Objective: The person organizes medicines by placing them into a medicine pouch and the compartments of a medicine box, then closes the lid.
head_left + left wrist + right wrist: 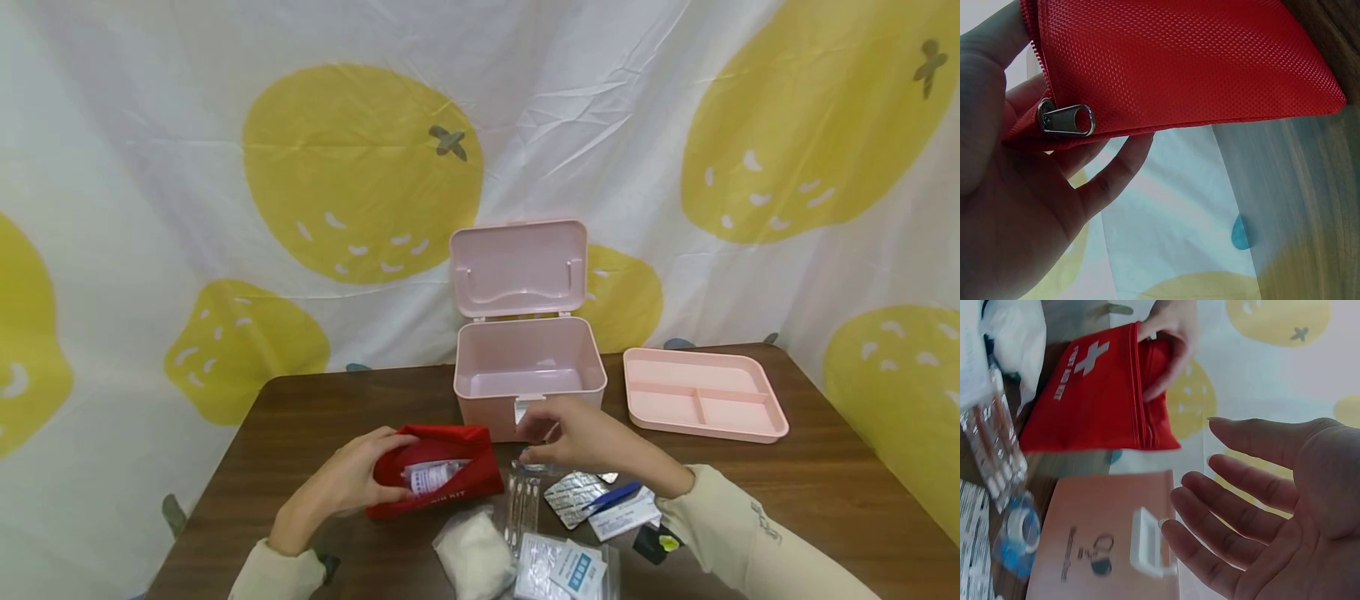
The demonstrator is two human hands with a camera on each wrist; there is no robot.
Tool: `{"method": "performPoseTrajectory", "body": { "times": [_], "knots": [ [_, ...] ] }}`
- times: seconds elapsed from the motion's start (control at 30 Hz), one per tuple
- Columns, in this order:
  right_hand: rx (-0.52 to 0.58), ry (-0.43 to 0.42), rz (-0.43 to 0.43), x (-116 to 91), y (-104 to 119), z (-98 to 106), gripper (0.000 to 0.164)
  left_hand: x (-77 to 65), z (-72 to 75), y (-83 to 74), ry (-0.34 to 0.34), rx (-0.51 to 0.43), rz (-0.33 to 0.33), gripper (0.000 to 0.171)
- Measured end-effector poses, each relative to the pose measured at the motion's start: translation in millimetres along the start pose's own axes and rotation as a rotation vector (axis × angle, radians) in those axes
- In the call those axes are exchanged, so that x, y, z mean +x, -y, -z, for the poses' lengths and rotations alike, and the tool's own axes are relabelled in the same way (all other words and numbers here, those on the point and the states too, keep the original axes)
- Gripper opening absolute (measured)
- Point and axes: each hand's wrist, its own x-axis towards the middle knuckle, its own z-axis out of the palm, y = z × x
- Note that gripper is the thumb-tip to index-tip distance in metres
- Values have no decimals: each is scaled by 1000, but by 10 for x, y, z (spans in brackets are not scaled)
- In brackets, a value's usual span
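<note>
My left hand (341, 479) grips the edge of a red first aid pouch (1179, 69), with the thumb on one side and fingers on the other. The pouch's zipped mouth gapes, and a clear item with a white printed label (431, 477) shows inside. My right hand (1247, 512) holds nothing; its fingers are spread and slightly bent. In the head view it hovers before the pink box (480, 410), above a clear-and-blue packet with a white roll (1021, 531). Beside the pouch lie wrapped cotton swabs (522, 508).
The pink box's lid (519, 271) stands raised. A pink divided tray (705, 429) sits at right. Nearer are a blister pack (573, 498), blue tweezers (613, 497), a white box (624, 517), a bagged white bundle (476, 557) and white packets (579, 571).
</note>
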Motion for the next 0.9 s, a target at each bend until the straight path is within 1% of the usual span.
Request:
{"method": "performPoseTrajectory", "body": {
  "times": [0.27, 0.37, 0.5, 0.63, 0.77, 0.9],
  "knots": [
    [82, -8, -84, -232, -135, 154, 17, 6, -7, -4, 0, -5, 4, 62],
    [61, 2, -121, -301, -181, 201, 18, 9, -9, -7, 0, -6, 6, 62],
    [22, 14, -146, -373, -244, 255, 20, 8, -8, -11, 2, -6, 13, 63],
    [-1, 8, -168, -450, -300, 291, 17, 10, -3, -18, 5, -7, 16, 63],
    [4, -15, -209, -531, -355, 318, 15, 9, -1, -24, 6, -3, 15, 63],
    [18, -39, -228, -611, -432, 338, 14, 7, 1, -25, 9, -4, 15, 63]
  ]
}}
